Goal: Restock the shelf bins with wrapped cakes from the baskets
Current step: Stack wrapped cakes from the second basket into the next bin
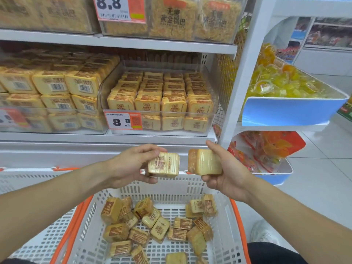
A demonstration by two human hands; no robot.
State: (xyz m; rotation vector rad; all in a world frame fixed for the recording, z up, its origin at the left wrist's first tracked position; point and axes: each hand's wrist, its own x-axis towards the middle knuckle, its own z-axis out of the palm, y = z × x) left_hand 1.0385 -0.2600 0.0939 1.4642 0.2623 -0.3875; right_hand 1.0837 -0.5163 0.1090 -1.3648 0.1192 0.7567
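I hold my left hand (131, 164) at about ten o'clock above the basket (167, 189), fingers wrapped around one wrapped cake (163, 164), printed face toward me, probably so it matches the labels in the bin. At two o'clock my right hand (226, 174) grips a second cake (205, 161), plain glossy side showing. Both are squarish soft-cornered blocks in crinkly clear film. More lie jumbled in the perforated white plastic basket below; the clear shelf bin (162, 103) at twelve o'clock has room on top.
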